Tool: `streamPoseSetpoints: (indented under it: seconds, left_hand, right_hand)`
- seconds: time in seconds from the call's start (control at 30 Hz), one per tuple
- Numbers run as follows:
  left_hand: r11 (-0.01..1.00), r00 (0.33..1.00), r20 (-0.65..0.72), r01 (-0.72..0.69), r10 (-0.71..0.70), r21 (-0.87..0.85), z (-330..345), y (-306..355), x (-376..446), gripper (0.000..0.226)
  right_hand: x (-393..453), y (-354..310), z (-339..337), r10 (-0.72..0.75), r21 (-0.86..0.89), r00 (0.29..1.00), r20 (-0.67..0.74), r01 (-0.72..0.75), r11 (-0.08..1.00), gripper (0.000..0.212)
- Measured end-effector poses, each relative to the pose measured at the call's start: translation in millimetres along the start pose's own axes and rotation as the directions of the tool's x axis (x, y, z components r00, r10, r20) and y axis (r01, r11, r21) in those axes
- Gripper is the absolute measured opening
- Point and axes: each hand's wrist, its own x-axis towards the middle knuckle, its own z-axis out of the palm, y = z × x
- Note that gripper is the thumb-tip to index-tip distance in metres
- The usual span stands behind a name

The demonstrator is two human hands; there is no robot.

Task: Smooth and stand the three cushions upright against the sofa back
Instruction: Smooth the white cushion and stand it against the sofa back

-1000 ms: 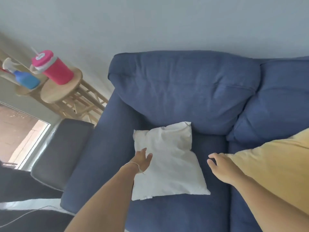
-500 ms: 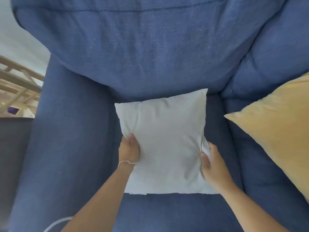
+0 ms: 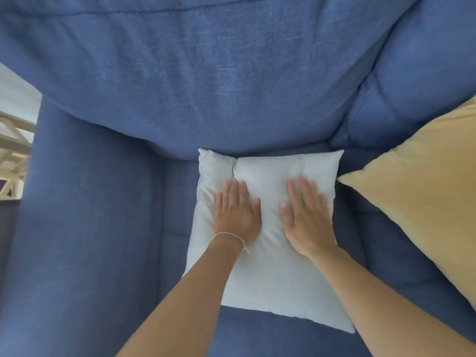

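Note:
A white cushion [image 3: 268, 276] lies on the blue sofa seat, its far edge touching the bottom of the sofa back [image 3: 206, 81]. My left hand [image 3: 235, 211] rests flat on its left half, fingers spread, a thin string bracelet at the wrist. My right hand [image 3: 305, 215] lies flat on its right half, slightly blurred. Neither hand grips anything. A yellow cushion [image 3: 422, 202] leans at the right, its corner close to the white cushion's right edge. No third cushion is in view.
The sofa's left armrest [image 3: 85, 228] runs down the left side. A second blue back pad [image 3: 417, 73] sits at the upper right. Pale wooden slats [image 3: 14, 148] show beyond the armrest at the far left.
Both hands let go of the white cushion's side edges and now press flat on its top. The cushion sits closer to the sofa back, and the view has moved nearer.

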Motion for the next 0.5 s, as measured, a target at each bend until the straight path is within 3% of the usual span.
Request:
streamPoseSetpoints:
  seconds: [0.07,0.1,0.17,0.2,0.3,0.33,0.43,0.5]
  left_hand:
    - [1.0,1.0,0.012,0.007,-0.007,0.02,-1,-1,10,0.081]
    - [1.0,0.999,-0.038,-0.011,0.011,0.01,-8,0,15,0.08]
    - [0.998,0.99,-0.133,-0.05,0.046,-0.03,-18,-2,20,0.074]
    - [0.997,0.991,-0.115,-0.07,0.064,-0.043,-18,-7,18,0.071]
    - [0.997,0.994,0.077,-0.072,0.071,0.001,-3,-25,4,0.067]
    - [0.997,0.994,0.089,-0.07,0.069,0.018,-2,-30,5,0.07]
    - [0.994,0.993,-0.057,-0.1,0.102,0.038,-17,-35,24,0.079]
    - [0.982,0.979,-0.078,-0.188,0.189,0.02,-24,-40,34,0.079]
  right_hand:
    - [7,4,10,0.071,-0.076,0.985,0.155,-0.059,0.995,0.075]
    - [14,2,6,0.114,-0.05,0.985,0.132,-0.109,0.993,0.07]
    - [19,-5,-4,0.098,-0.016,0.994,-0.048,-0.099,0.995,0.063]
    - [18,-7,-6,0.074,-0.032,0.994,-0.083,-0.077,0.996,0.062]
    - [6,-4,2,0.065,-0.14,0.978,0.197,-0.037,0.989,0.064]
    - [3,-4,4,0.076,-0.148,0.972,0.224,-0.043,0.988,0.064]
    - [13,-15,-3,0.003,-0.084,1.0,-0.027,-0.006,0.996,0.063]
    - [20,-18,-3,-0.076,-0.1,0.997,-0.018,0.074,0.992,0.064]
